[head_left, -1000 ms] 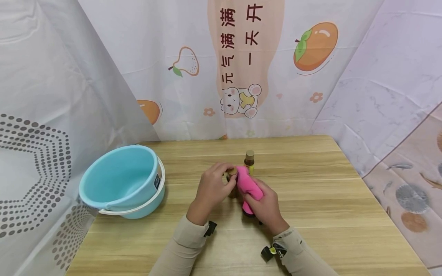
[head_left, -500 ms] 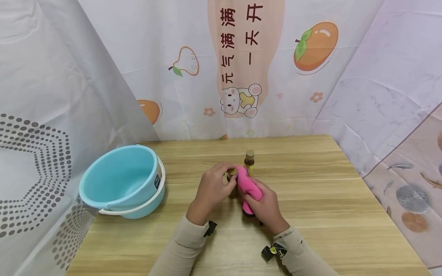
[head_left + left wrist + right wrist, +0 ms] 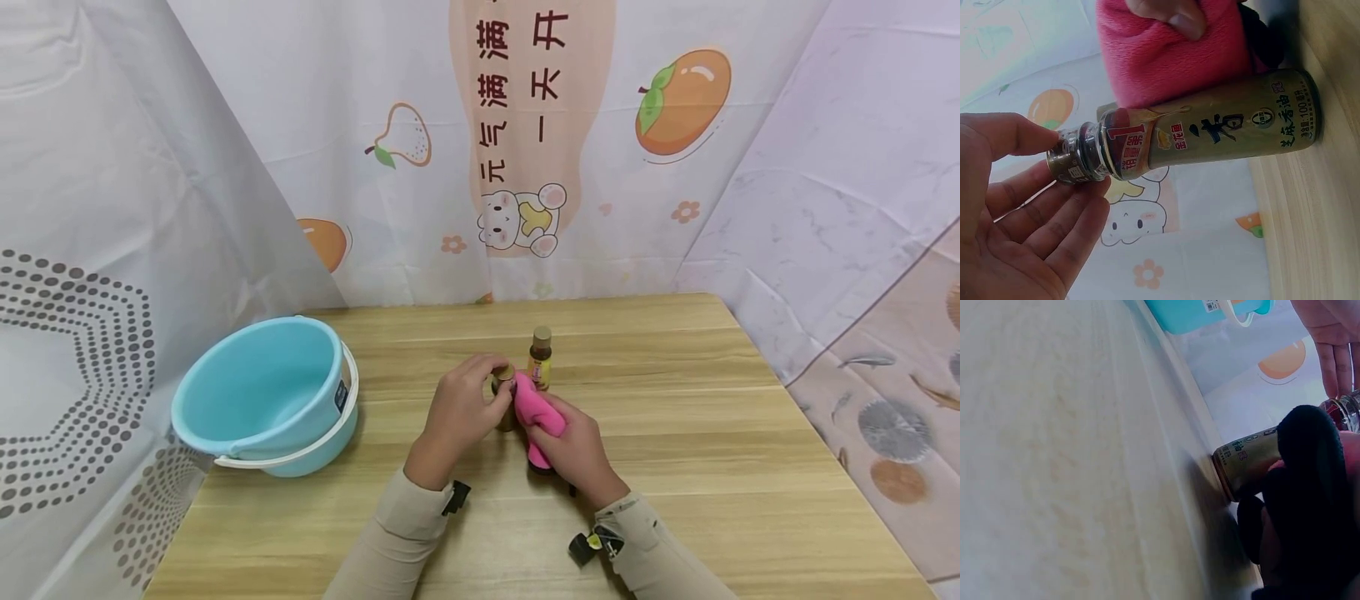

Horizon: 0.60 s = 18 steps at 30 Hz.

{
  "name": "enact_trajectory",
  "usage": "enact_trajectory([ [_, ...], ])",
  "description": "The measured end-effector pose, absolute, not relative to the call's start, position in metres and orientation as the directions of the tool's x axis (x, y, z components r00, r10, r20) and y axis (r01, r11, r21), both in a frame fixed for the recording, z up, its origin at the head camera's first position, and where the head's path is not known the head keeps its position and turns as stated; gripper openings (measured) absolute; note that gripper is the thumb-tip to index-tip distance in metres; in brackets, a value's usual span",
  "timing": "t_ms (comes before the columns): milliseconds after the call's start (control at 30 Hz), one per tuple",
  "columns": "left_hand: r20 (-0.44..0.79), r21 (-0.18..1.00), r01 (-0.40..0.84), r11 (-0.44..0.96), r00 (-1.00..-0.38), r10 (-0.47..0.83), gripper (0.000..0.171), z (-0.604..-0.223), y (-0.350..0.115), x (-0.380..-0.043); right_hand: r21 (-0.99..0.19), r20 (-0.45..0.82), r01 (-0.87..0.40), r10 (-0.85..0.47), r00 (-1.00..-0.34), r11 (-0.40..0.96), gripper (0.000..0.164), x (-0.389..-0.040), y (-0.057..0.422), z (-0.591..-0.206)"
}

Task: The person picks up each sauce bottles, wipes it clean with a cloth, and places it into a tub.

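fuzzy, soft-looking cloth (image 3: 1166, 59), shiny bottle (image 3: 1194, 150) that looks like glass to me from far away, smooth label (image 3: 1229, 128), metal-looking bottle cap (image 3: 1065, 164), smooth plastic bucket (image 3: 307, 433), wood-look table (image 3: 712, 467) with a soft shine, thin crinkly sheet (image 3: 375, 67)

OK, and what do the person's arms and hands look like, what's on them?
The left sleeve and right sleeve are plain beige, reaching the wrists. The left hand and right hand are bare, without gloves. A small black device sits at the left cuff; another, with a yellow-green patch, is at the right cuff.
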State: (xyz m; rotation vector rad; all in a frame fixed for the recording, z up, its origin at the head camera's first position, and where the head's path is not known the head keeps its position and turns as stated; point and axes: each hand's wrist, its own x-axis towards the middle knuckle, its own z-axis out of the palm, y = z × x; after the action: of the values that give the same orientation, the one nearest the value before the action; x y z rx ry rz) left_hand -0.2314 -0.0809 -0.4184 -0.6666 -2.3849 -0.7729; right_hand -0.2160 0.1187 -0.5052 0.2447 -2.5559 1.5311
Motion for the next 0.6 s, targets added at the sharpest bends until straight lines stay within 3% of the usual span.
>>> enact_trajectory([
  [333,0.578,0.415,0.43,0.802,-0.805,0.132,0.043,-0.4176,-0.0795,-0.2279,-0.84,0.144,-0.165,-0.082,-0.986,0.517,0.049,-0.2172,0.1206,-0.5067],
  [600,0.573,0.454,0.444,0.772,-0.81,0.129,0.036,-0.4174,-0.0792,-0.2285,-0.859,0.142,-0.158,-0.069,-0.987,0.488,0.049,-0.2153,0.1199,-0.505],
])
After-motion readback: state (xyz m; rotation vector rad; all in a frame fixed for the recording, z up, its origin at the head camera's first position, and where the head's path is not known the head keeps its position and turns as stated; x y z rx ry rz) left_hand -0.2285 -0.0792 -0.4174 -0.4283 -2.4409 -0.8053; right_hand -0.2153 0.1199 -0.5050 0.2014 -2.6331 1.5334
